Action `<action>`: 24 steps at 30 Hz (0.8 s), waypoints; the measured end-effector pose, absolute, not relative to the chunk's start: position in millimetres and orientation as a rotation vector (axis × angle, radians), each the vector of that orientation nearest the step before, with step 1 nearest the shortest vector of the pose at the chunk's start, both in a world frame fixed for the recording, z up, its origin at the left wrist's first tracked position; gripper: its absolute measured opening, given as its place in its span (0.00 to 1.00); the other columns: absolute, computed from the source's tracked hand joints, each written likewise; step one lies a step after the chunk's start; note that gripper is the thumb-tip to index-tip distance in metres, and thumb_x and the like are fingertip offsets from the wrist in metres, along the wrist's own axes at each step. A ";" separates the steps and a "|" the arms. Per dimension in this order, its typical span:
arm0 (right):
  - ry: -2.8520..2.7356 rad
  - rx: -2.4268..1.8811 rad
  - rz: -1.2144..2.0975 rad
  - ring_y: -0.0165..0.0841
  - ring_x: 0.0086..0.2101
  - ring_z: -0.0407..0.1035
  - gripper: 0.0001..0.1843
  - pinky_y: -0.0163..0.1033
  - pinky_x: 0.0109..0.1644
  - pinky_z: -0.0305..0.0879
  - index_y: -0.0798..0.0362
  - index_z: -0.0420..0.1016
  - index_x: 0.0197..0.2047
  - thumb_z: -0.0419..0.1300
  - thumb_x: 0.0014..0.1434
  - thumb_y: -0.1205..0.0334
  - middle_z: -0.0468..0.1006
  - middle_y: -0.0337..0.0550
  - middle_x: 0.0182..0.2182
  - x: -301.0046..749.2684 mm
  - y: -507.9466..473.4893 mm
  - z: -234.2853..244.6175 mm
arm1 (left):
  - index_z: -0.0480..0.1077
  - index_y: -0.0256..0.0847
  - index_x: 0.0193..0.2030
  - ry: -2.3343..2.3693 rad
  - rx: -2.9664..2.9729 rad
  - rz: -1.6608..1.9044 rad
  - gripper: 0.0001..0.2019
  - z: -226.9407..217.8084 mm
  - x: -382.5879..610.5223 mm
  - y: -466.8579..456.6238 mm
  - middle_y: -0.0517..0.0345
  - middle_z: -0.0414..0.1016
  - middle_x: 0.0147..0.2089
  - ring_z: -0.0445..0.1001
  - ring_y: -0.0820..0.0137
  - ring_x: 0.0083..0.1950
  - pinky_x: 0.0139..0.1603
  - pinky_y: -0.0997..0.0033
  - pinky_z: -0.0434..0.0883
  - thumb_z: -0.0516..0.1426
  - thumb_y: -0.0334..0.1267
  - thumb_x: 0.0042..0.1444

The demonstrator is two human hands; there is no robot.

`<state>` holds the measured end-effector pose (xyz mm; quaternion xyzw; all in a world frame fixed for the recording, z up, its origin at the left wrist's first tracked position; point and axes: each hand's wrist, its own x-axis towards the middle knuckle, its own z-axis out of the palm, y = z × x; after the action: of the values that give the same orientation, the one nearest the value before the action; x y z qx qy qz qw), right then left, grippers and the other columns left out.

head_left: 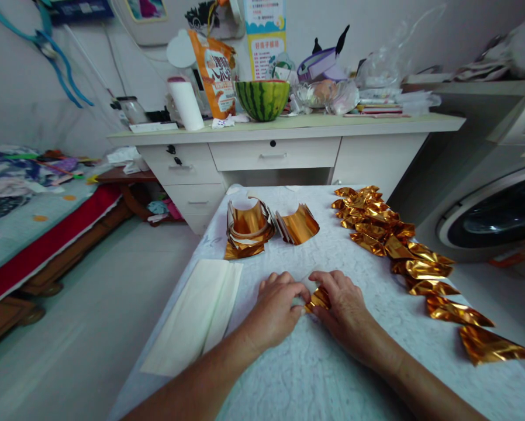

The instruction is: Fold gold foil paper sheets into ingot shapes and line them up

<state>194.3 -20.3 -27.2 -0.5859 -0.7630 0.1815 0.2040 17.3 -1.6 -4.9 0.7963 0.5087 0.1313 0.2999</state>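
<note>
Near the middle of the table, a small piece of gold foil paper (320,299) is pinched between my two hands. My left hand (276,309) has its fingers curled and its thumb and forefinger at the paper's left edge, where a whitish part shows. Over the right side curl the fingers of my right hand (345,311), hiding part of the piece. Beyond the hands stand a curled stack of gold foil sheets (249,225) and a smaller curved stack (300,225). Several folded gold foil pieces (422,269) lie in a row along the table's right side.
Flat cream paper sheets (192,318) lie on the left of the cloth-covered table (297,374). Behind it, a white desk (273,153) bears half a watermelon (262,99), an orange snack bag (216,76) and a paper roll (186,104). A washing machine (499,204) stands right, a bed (47,234) left.
</note>
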 end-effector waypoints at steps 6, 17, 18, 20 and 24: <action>-2.153 -1.600 0.558 0.41 0.44 0.64 0.36 0.47 0.46 0.60 0.39 0.62 0.61 0.57 0.52 0.78 0.69 0.46 0.46 198.2 -18.3 -25.7 | 0.74 0.50 0.40 1.353 2.125 0.365 0.10 -5.5 17.5 -2.3 0.59 0.70 0.43 0.65 0.61 0.51 0.52 0.59 0.60 0.57 0.30 0.53; -2.022 -1.358 0.766 0.37 0.46 0.64 0.40 0.47 0.52 0.63 0.44 0.51 0.64 0.52 0.49 0.78 0.67 0.45 0.46 212.6 -24.2 -24.5 | 0.73 0.48 0.39 1.381 2.129 0.399 0.09 -5.8 17.3 -4.8 0.59 0.72 0.44 0.66 0.61 0.50 0.50 0.60 0.59 0.57 0.31 0.53; -1.952 -1.334 0.825 0.37 0.46 0.65 0.37 0.46 0.51 0.64 0.46 0.52 0.62 0.52 0.49 0.76 0.68 0.45 0.46 215.1 -23.6 -23.9 | 0.73 0.48 0.39 1.382 2.127 0.402 0.09 -5.7 17.4 -4.9 0.59 0.72 0.44 0.66 0.61 0.50 0.49 0.60 0.58 0.57 0.31 0.53; -1.783 -1.338 0.902 0.36 0.43 0.66 0.27 0.44 0.47 0.67 0.49 0.56 0.56 0.53 0.53 0.71 0.69 0.44 0.42 219.6 -20.1 -23.5 | 0.73 0.48 0.39 1.381 2.125 0.408 0.09 -5.8 17.4 -4.9 0.59 0.72 0.43 0.66 0.61 0.50 0.49 0.60 0.58 0.57 0.31 0.52; -1.709 -1.501 0.647 0.38 0.39 0.67 0.09 0.44 0.44 0.65 0.51 0.66 0.44 0.52 0.60 0.61 0.71 0.45 0.37 225.2 -8.1 -27.4 | 0.73 0.48 0.39 1.384 2.123 0.416 0.09 -6.1 17.8 -4.4 0.60 0.73 0.43 0.66 0.62 0.50 0.48 0.61 0.58 0.57 0.31 0.52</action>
<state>225.2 -8.1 -27.4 -0.5875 -0.6689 0.2531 0.3786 17.8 -4.4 -6.1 0.7929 0.5169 0.1553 0.2829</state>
